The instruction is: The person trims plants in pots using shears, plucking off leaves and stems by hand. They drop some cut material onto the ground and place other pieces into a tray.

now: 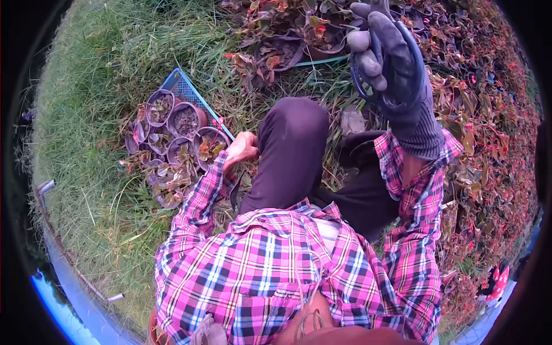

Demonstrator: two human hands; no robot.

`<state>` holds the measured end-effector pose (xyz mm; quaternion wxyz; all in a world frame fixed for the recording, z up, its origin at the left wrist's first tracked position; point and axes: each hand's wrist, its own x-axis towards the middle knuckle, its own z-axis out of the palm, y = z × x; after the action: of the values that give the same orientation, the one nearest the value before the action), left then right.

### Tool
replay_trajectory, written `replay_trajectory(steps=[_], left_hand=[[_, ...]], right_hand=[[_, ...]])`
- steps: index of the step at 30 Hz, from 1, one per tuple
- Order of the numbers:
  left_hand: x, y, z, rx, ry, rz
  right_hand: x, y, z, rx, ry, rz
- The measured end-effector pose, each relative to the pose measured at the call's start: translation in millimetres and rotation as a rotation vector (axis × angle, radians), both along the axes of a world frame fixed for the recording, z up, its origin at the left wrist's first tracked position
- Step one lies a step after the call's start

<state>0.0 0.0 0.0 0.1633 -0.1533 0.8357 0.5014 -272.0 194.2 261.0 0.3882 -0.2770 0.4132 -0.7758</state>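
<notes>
Right hand (397,63), dark glove, raised at upper right; fingers closed through the black loop handles of scissors (362,80), held above the red-leaf plants (489,144). Left hand (241,148) bare, low beside the left knee (293,123), at the rim of the nearest of the pots (210,144). Fingers curled, can't tell if they hold anything. Pots sit in a blue crate (183,86) on grass (86,115).

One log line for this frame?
left hand: bare, by knee, beside tray of pots; right hand: gloved, raised, grip on scissors
</notes>
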Motion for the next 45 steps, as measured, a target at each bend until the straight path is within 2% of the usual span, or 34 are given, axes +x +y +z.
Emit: replay_trajectory(steps=[1, 2, 3, 5, 6, 7, 8, 10, 12, 14, 15, 16, 17, 19, 20, 21, 22, 24, 26, 27, 30, 31, 34, 35, 38, 39, 42, 43, 45], left_hand=[[-12.9, -8.9, 18.7, -0.201, 0.123, -0.027], [-37.4, -8.4, 71.3, -0.229, 0.020, 0.051], [-45.3, -25.1, 42.7, -0.169, 0.252, 0.141], [-89.4, -30.0, 98.1, -0.018, 0.135, 0.159], [-111.1, -31.8, 98.9, 0.106, 0.152, 0.221], [-134.1, -37.1, 103.0, 0.312, 0.093, 0.190], [-156.4, -39.0, 102.4, 0.364, 0.105, 0.204], [-199.9, -48.1, 89.6, 0.245, 0.044, 0.211], [-234.0, -52.0, 82.9, -0.001, 0.079, 0.209], [-266.7, -58.5, 70.2, 0.004, 0.114, 0.198], [-272.8, -59.2, 61.9, 0.149, 0.115, 0.261], [-281.1, -59.9, 56.9, 0.170, 0.150, 0.296], [-288.1, -61.6, 50.4, 0.192, 0.183, 0.334], [-297.8, -59.3, 46.7, 0.195, 0.188, 0.360], [-301.5, -60.9, 49.8, 0.210, 0.188, 0.303], [-304.3, -62.1, 52.0, 0.226, 0.182, 0.244], [-297.6, -54.2, 57.9, 0.256, 0.162, 0.179], [-301.8, -61.2, 44.8, 0.299, 0.253, 0.220], [-290.2, -56.6, 48.6, 0.009, 0.327, 0.334], [-283.1, -57.2, 39.2, -0.101, 0.443, 0.312], [-264.0, -55.0, 36.3, 0.077, 0.267, 0.474], [-263.2, -54.0, 34.3, 0.167, 0.329, 0.466], [-265.9, -49.8, 40.1, 0.552, 0.278, 0.638], [-270.2, -52.3, 47.0, 0.575, 0.161, 0.690], [-259.2, -57.4, 34.3, 0.342, 0.253, 0.577], [-253.0, -60.3, 27.6, 0.144, 0.351, 0.485], [-253.6, -50.6, 52.8, 0.019, 0.283, 0.461], [-250.7, -55.4, 58.4, 0.212, 0.274, 0.463], [-252.8, -53.8, 59.2, 0.364, 0.232, 0.571]], right_hand=[[-2.3, 8.5, 1.0, 0.110, 0.041, -0.006], [-2.4, 17.3, 2.9, 0.219, 0.081, -0.013], [-3.0, 22.8, 3.6, 0.327, 0.119, -0.021], [-3.7, 26.4, -5.3, 0.518, 0.082, 0.091], [-3.2, 27.2, -12.5, 0.611, 0.064, 0.148], [-2.8, 27.8, -23.2, 0.653, 0.015, 0.183], [-10.1, 27.0, -32.6, 0.700, -0.167, 0.307], [-11.6, 30.3, -61.3, 0.755, -0.428, 0.364], [-8.0, 34.7, -72.8, 0.917, -0.327, 0.385], [-17.6, 42.7, -81.0, 0.877, -0.488, 0.433], [-15.5, 45.7, -86.2, 0.866, -0.466, 0.403], [-20.1, 46.5, -98.3, 0.852, -0.444, 0.381], [-28.2, 48.3, -113.6, 0.688, -0.654, 0.404], [-33.1, 38.8, -134.0, 0.708, -0.606, 0.339], [-33.4, 32.5, -141.5, 0.717, -0.584, 0.306], [-32.0, 23.4, -144.2, 0.767, -0.440, 0.270], [-19.7, 26.2, -140.6, 0.668, -0.491, 0.195], [-15.9, 13.4, -161.1, 0.745, -0.378, 0.110], [-11.6, 12.9, -168.5, 0.699, -0.382, 0.094], [-10.7, 13.6, -173.1, 0.673, -0.387, 0.084], [-10.6, 24.3, -187.3, 0.502, -0.423, 0.109], [-9.5, 24.3, -191.2, 0.480, -0.431, 0.121], [-5.5, 18.3, -199.4, 0.414, -0.442, 0.158], [-7.3, 15.7, -202.8, 0.464, -0.431, 0.173], [-17.6, 7.4, -205.2, 0.622, -0.419, 0.129], [-19.5, 5.8, -207.5, 0.660, -0.402, 0.101], [-24.6, 6.9, -200.8, 0.635, -0.323, 0.197], [-22.0, 10.8, -198.8, 0.667, -0.328, 0.185], [-18.7, 15.4, -207.9, 0.452, -0.476, 0.221]])
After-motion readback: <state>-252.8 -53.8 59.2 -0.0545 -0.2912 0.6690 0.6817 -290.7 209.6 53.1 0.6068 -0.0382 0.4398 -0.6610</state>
